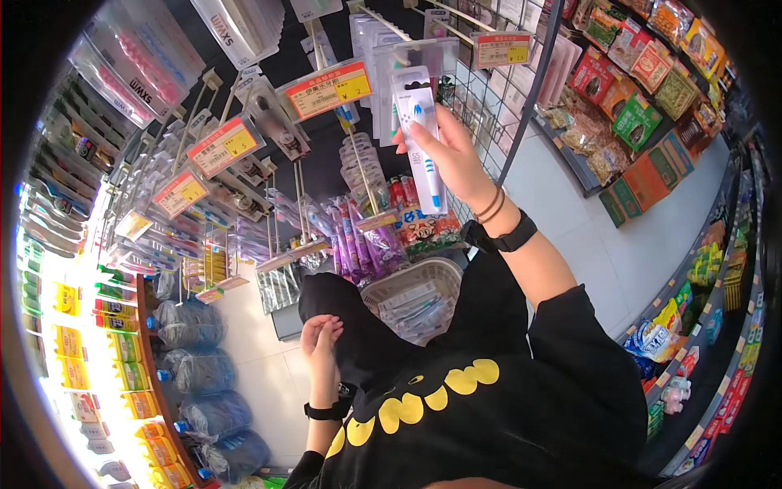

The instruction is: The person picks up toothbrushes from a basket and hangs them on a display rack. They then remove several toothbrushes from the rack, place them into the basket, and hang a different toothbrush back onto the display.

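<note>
My right hand is raised in front of the display rack and grips a packaged toothbrush, white and blue in a clear pack. The pack hangs upright, just in front of other packs on a hook. Low on the left, my left hand rests by my knee with its fingers curled together and nothing visible in them. Between my legs stands a light plastic basket with several flat packs inside.
Price tags stick out from hooks full of hanging packs. Purple packs hang lower down. Large water bottles line the floor at left. A shelf of snack bags stands at right beyond a wire grid.
</note>
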### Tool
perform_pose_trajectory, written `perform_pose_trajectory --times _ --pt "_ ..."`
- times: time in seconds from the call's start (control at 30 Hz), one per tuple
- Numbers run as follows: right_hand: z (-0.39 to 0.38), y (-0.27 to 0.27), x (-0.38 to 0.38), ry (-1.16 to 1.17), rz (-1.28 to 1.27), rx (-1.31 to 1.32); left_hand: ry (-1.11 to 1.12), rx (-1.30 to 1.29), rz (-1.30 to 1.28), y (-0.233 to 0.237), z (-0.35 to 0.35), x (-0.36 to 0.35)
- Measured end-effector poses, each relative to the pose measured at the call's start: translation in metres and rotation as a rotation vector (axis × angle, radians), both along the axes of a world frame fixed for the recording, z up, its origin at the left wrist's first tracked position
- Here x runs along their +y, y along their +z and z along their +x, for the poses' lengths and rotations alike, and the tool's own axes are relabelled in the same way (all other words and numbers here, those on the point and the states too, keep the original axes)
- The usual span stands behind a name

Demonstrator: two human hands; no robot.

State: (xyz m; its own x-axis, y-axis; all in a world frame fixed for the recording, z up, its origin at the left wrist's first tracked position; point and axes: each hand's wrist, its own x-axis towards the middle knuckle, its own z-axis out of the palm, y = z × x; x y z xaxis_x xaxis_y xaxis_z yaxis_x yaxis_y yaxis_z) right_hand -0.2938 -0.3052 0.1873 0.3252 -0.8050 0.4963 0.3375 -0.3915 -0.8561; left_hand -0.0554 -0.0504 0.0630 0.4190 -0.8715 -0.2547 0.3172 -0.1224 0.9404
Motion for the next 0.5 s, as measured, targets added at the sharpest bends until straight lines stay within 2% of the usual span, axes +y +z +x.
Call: perform_pose_trajectory --times 0.3,0.5 --pt "0.004 0.017 -0.025 0.002 0.055 -0.064 -0.096 0.005 -0.023 0.012 -0.023 -0.018" --pt "0.019 0.008 -0.056 -0.082 0.044 -0.07 -0.145 0.039 -0.02 0.0 -0.031 -0.02"
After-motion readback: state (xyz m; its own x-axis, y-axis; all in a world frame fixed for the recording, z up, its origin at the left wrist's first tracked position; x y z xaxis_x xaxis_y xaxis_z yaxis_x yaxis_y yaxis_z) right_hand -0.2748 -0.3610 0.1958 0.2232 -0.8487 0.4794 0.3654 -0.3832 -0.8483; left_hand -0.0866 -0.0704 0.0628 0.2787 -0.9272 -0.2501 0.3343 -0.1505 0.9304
